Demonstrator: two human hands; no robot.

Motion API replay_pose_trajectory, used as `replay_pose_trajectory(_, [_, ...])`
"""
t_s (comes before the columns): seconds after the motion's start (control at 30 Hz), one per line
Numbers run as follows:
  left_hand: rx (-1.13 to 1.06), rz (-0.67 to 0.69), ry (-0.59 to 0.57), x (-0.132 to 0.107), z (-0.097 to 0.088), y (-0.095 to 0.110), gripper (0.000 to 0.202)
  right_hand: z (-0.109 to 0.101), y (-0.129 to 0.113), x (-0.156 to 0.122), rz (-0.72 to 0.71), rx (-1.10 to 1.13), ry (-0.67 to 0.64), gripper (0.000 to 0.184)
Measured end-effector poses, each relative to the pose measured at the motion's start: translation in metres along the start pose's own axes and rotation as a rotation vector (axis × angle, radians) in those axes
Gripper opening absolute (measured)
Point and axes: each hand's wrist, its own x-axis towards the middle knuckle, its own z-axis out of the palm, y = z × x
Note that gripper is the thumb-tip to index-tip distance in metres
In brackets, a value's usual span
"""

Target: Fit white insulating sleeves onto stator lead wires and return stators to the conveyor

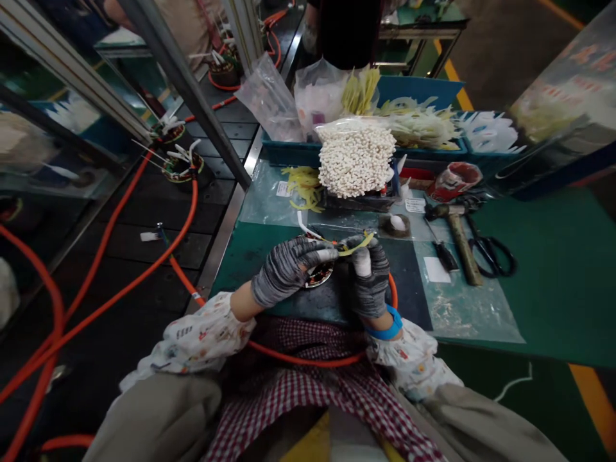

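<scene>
My left hand, in a grey striped glove with whitish fingertips, is closed in a pinch above a round wire-wound part, which looks like a motor stator. What those fingertips hold is too small to make out. My right hand, gloved alike, pinches a thin yellow strip whose left end reaches toward the left fingertips. The left hand hides much of the wound part. A white tube sticks up behind the left hand. An orange hose curves in front of my lap and past the right wrist.
Behind my hands lies a bundle of white sticks or tubes, with yellow strips beside it. Blue bins line the back. On the right are a hammer, a screwdriver and scissors. A metal post stands left.
</scene>
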Motion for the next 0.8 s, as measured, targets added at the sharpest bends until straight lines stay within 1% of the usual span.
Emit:
replay_pose_trajectory(0.03, [-0.04, -0.049, 0.017, -0.004, -0.006, -0.003, 0.03, 0.0, 0.002, 0.0, 0.015, 0.004, 0.001, 0.031])
replay_pose_trajectory(0.07, [-0.077, -0.139, 0.065, -0.008, -0.012, -0.007, 0.028, -0.001, 0.003, 0.0, 0.029, 0.018, -0.003, 0.033])
replay_pose_trajectory(0.1, [-0.113, -0.26, 0.124, -0.012, -0.018, -0.012, 0.027, -0.001, 0.003, 0.001, 0.032, 0.036, -0.017, 0.035])
replay_pose_trajectory(0.13, [-0.144, -0.386, 0.175, -0.015, -0.022, -0.018, 0.031, -0.002, 0.002, 0.002, 0.024, 0.047, -0.054, 0.036])
replay_pose_trajectory(0.17, [-0.175, -0.489, 0.179, -0.016, -0.026, -0.025, 0.041, -0.004, -0.001, 0.005, 0.003, 0.042, -0.119, 0.036])
replay_pose_trajectory(0.2, [-0.205, -0.558, 0.112, -0.017, -0.028, -0.033, 0.055, -0.005, -0.005, 0.008, -0.029, 0.019, -0.209, 0.035])
replay_pose_trajectory(0.23, [-0.22, -0.596, -0.002, -0.015, -0.028, -0.041, 0.065, -0.006, -0.009, 0.012, -0.065, -0.018, -0.318, 0.033])
replay_pose_trajectory(0.27, [-0.225, -0.618, -0.151, -0.013, -0.027, -0.049, 0.071, -0.006, -0.014, 0.016, -0.108, -0.067, -0.435, 0.031])
replay_pose_trajectory(0.3, [-0.227, -0.632, -0.284, -0.009, -0.026, -0.056, 0.069, -0.005, -0.019, 0.019, -0.157, -0.127, -0.554, 0.03])
replay_pose_trajectory(0.33, [-0.228, -0.644, -0.39, -0.005, -0.024, -0.063, 0.064, -0.003, -0.022, 0.022, -0.216, -0.198, -0.657, 0.031])
replay_pose_trajectory(0.37, [-0.24, -0.66, -0.457, -0.002, -0.022, -0.068, 0.058, 0.0, -0.024, 0.023, -0.278, -0.286, -0.739, 0.032])
replay_pose_trajectory(0.4, [-0.263, -0.68, -0.478, 0.001, -0.019, -0.073, 0.053, 0.004, -0.025, 0.023, -0.336, -0.398, -0.804, 0.033])
replay_pose_trajectory(0.47, [-0.341, -0.731, -0.446, 0.004, -0.015, -0.078, 0.053, 0.015, -0.021, 0.019, -0.41, -0.665, -0.864, 0.03])
replay_pose_trajectory(0.53, [-0.46, -0.782, -0.352, 0.001, -0.01, -0.077, 0.056, 0.022, -0.015, 0.011, -0.421, -0.889, -0.878, 0.028])
replay_pose_trajectory(0.57, [-0.526, -0.798, -0.296, -0.002, -0.007, -0.075, 0.056, 0.024, -0.012, 0.006, -0.421, -0.949, -0.879, 0.028])
replay_pose_trajectory(0.6, [-0.586, -0.802, -0.233, -0.006, -0.004, -0.071, 0.055, 0.023, -0.01, 0.001, -0.429, -0.969, -0.875, 0.028])
replay_pose_trajectory(0.67, [-0.653, -0.777, -0.095, -0.018, 0.002, -0.059, 0.052, 0.017, -0.007, -0.013, -0.455, -0.943, -0.844, 0.029])
replay_pose_trajectory(0.73, [-0.651, -0.735, 0.021, -0.03, 0.006, -0.044, 0.053, 0.008, -0.005, -0.03, -0.474, -0.889, -0.775, 0.028])
replay_pose_trajectory(0.8, [-0.633, -0.722, 0.093, -0.041, 0.009, -0.029, 0.057, 0.0, -0.003, -0.045, -0.47, -0.853, -0.705, 0.024])
